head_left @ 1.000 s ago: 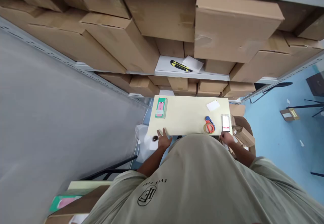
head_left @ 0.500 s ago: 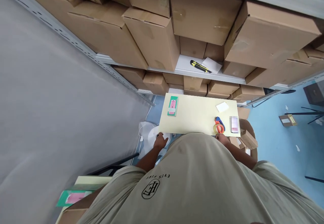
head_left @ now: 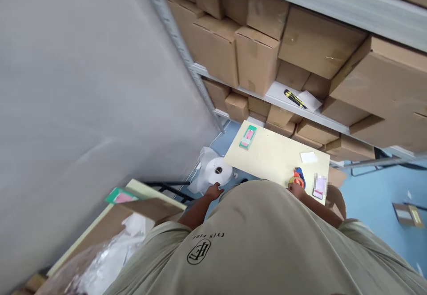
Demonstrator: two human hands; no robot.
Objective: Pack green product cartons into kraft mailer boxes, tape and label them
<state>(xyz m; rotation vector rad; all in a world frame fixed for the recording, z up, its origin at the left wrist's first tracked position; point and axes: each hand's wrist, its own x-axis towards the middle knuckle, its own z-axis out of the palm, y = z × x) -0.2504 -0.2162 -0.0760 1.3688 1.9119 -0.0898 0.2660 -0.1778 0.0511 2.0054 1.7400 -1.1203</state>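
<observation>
Along the cream bench (head_left: 276,157)'s near edge, the left hand (head_left: 213,191), fingers slightly spread, hung beside a white roll (head_left: 219,172), while the right hand (head_left: 296,190) touched an orange tape dispenser (head_left: 298,178), its grip unclear.

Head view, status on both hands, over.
Left hand beside white packing roll. Right hand on orange-and-blue tape dispenser. Phone close on the dispenser's right.

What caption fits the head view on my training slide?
Right hand at a tape dispenser on a pale board, left hand by a white roll, below shelved cartons.
</observation>
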